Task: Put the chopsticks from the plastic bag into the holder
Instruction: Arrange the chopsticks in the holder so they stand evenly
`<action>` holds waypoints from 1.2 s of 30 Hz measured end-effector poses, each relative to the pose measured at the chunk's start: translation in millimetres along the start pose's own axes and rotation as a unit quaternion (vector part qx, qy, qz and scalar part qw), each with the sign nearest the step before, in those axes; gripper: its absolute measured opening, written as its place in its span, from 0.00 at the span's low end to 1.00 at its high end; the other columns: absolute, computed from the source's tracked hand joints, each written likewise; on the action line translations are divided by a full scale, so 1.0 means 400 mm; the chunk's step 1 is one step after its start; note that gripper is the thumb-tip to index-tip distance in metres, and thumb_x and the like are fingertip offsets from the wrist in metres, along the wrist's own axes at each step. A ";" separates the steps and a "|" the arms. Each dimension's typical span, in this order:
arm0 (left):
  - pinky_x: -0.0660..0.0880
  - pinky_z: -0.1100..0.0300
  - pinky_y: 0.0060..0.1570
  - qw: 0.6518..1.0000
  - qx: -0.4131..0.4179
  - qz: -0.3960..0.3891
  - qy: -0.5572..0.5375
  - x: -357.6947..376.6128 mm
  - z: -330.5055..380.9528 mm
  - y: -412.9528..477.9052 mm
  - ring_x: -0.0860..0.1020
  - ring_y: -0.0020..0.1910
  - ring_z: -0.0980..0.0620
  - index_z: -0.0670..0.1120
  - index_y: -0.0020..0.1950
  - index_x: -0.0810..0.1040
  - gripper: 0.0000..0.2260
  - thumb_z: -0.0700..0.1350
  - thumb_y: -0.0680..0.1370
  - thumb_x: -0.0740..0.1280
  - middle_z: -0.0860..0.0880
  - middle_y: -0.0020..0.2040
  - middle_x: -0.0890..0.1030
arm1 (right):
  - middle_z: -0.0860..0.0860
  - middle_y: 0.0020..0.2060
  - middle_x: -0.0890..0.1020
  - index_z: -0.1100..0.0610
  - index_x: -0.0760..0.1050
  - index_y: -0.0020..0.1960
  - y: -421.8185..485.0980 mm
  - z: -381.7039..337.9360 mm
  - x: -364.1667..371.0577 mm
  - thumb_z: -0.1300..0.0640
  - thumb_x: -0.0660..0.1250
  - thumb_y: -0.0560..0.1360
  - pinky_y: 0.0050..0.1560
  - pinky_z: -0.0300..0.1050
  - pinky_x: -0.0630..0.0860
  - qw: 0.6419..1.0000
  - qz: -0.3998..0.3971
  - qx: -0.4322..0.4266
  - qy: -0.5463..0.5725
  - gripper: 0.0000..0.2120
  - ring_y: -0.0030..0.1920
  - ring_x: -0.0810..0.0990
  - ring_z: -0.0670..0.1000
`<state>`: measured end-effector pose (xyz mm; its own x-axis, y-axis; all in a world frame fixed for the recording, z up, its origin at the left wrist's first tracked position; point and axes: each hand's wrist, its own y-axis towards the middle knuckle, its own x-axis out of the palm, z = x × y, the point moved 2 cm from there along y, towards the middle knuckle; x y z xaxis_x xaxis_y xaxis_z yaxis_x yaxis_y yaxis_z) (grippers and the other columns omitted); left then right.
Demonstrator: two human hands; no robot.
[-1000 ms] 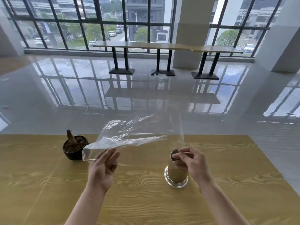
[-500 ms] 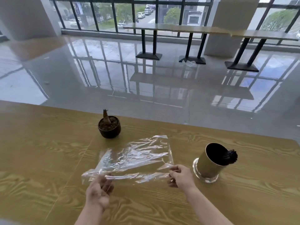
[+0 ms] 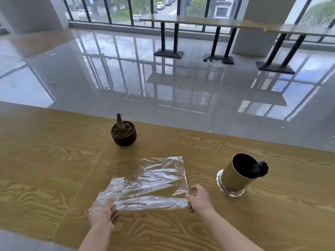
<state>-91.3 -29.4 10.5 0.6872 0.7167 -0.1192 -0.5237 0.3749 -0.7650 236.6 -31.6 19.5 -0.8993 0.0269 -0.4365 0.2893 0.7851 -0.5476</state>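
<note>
A clear, crinkled plastic bag [image 3: 148, 180] lies flat on the wooden table [image 3: 45, 169], with nothing visible inside it. My left hand [image 3: 103, 215] pinches its near left corner. My right hand [image 3: 198, 198] grips its near right edge. To the right stands a gold cylindrical holder [image 3: 234, 176] on a shiny base. A bundle of black chopsticks [image 3: 258, 170] sticks out of its mouth, leaning right.
A small black pot with a brown stump [image 3: 123, 132] sits beyond the bag near the table's far edge. Past the table lies a glossy tiled floor with long high tables [image 3: 208, 22] by the windows.
One second ago my left hand held the bag in the air and my right hand was at the holder's mouth. Both hands now hold the bag down flat on the table.
</note>
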 end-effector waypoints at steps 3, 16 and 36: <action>0.74 0.40 0.62 0.976 0.063 0.100 0.183 -0.030 0.011 0.010 0.73 0.65 0.34 0.35 0.74 0.59 0.41 0.45 0.70 0.78 0.31 0.71 0.67 | 0.54 0.45 0.83 0.56 0.72 0.65 -0.005 0.004 -0.006 0.59 0.69 0.76 0.48 0.54 0.81 0.997 0.002 -0.023 -0.077 0.18 0.44 0.84 0.55; 0.67 0.51 0.67 0.605 0.444 -0.036 0.660 0.112 -0.073 -0.147 0.63 0.74 0.46 0.51 0.77 0.57 0.35 0.63 0.75 0.64 0.44 0.77 0.62 | 0.47 0.53 0.82 0.51 0.77 0.62 -0.033 0.000 -0.037 0.50 0.67 0.77 0.52 0.44 0.74 0.954 0.012 -0.144 -0.263 0.14 0.54 0.80 0.50; 0.68 0.50 0.64 0.413 0.639 -0.166 0.627 0.477 -0.152 -0.459 0.69 0.69 0.45 0.49 0.76 0.61 0.32 0.59 0.76 0.63 0.45 0.72 0.68 | 0.44 0.45 0.82 0.49 0.78 0.56 -0.117 0.036 -0.335 0.49 0.69 0.77 0.41 0.41 0.71 0.928 0.194 -0.217 -0.232 0.09 0.45 0.79 0.47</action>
<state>166.5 2.9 89.7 0.1278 -0.0670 -0.9895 0.4174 0.9087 -0.0076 348.4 -81.1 93.4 -0.4880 0.1696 -0.8562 0.3129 0.9497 0.0098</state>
